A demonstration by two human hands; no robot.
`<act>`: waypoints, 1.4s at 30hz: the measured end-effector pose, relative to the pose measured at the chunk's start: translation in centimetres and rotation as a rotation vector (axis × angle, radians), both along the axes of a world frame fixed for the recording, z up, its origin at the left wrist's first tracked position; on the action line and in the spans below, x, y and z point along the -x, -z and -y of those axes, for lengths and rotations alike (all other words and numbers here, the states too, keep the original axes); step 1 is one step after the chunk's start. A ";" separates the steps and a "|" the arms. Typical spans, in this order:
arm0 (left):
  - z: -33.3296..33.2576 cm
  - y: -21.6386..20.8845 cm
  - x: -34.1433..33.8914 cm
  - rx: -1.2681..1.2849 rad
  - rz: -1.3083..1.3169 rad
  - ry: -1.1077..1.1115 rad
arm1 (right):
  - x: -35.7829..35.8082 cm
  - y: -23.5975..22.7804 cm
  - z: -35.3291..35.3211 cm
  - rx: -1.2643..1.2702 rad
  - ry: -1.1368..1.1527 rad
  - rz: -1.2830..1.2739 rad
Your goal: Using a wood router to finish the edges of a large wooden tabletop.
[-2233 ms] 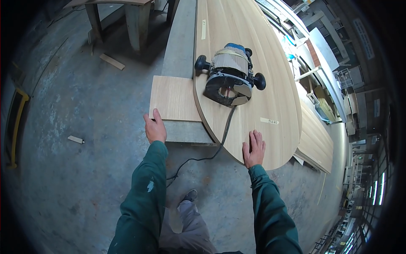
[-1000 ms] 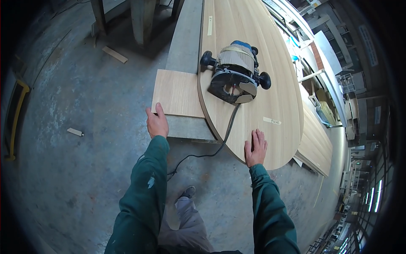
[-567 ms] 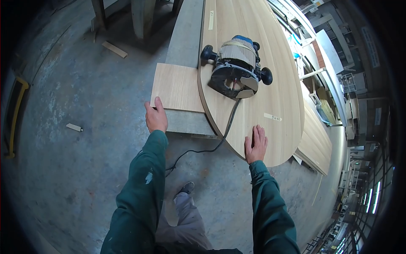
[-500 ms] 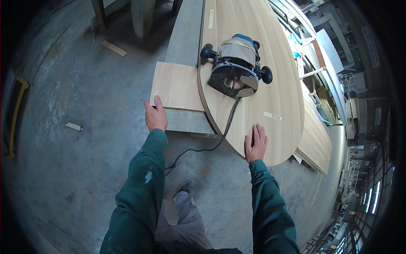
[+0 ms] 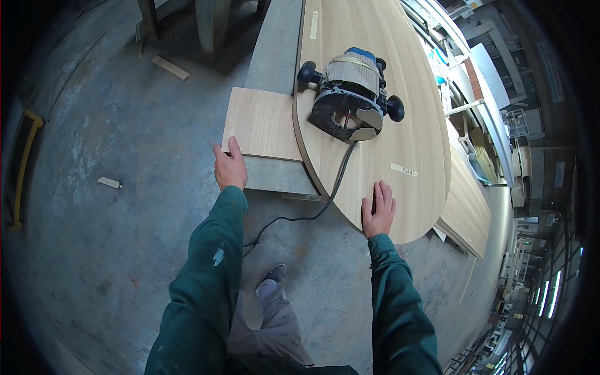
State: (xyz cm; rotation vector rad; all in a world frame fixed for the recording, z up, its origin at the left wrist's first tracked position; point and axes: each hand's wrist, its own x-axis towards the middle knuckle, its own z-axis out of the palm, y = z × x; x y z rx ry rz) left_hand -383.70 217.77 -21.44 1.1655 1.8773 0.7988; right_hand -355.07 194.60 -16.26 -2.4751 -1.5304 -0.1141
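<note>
My left hand (image 5: 230, 169) grips the near left corner of a small square wood panel (image 5: 259, 122), thumb on top and fingers out of sight beneath. That panel lies on the grey bench top (image 5: 281, 175) against the edge of a large round-ended wooden board (image 5: 387, 206). On the board's near end rests my right hand (image 5: 379, 212), flat with its fingers stretched out. A router (image 5: 350, 90) with two black knobs lies on its side on the board, its bit showing in the base opening.
The router's black cord (image 5: 342, 175) runs over the board's edge down toward the floor. More wooden boards (image 5: 465, 206) are stacked at the right. Wood offcuts (image 5: 170, 67) and a small pale block (image 5: 110, 182) lie on the concrete floor at the left.
My left hand and the square panel have shifted very slightly away from me. The right hand stays flat in its place, and the router rests as before.
</note>
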 end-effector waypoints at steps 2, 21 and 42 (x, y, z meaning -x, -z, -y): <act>0.0 -0.1 0.0 0.004 0.008 -0.002 | 0.0 0.0 0.0 -0.004 -0.002 -0.005; 0.0 -0.2 0.2 0.011 0.056 -0.002 | -0.3 0.5 0.0 -0.006 -0.023 0.026; -0.1 0.6 0.3 -0.031 0.035 -0.016 | -0.1 0.7 -0.1 -0.014 -0.029 0.044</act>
